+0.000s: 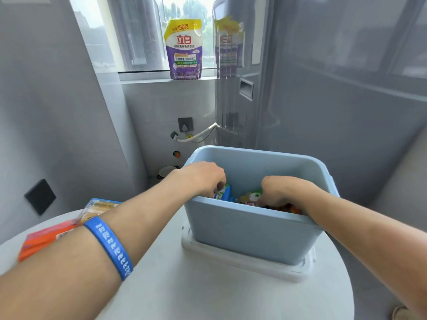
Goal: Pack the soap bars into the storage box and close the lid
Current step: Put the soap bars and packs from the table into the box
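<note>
Round white worktop (161, 285) carries one pale blue plastic storage box (251, 236), open, standing on flat white lid (245, 266). Both forearms stretch forward, wrists bent down over near rim. Left hand (203, 179) inside box, fingers curled, pinching blue-green wrapped soap bar (225, 194). Right hand (279, 190) deeper, fingers curled down among packets; grip unclear. Soap bars in box partly hidden, count unclear. One orange carton (46, 239) beside left forearm. One blue rubber wristband (111, 247) on left forearm.

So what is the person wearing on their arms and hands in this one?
Both arms are bare, with no sleeves in view and no gloves. The left forearm carries a blue silicone wristband printed with white characters. The left hand and right hand show no rings or watch.
</note>
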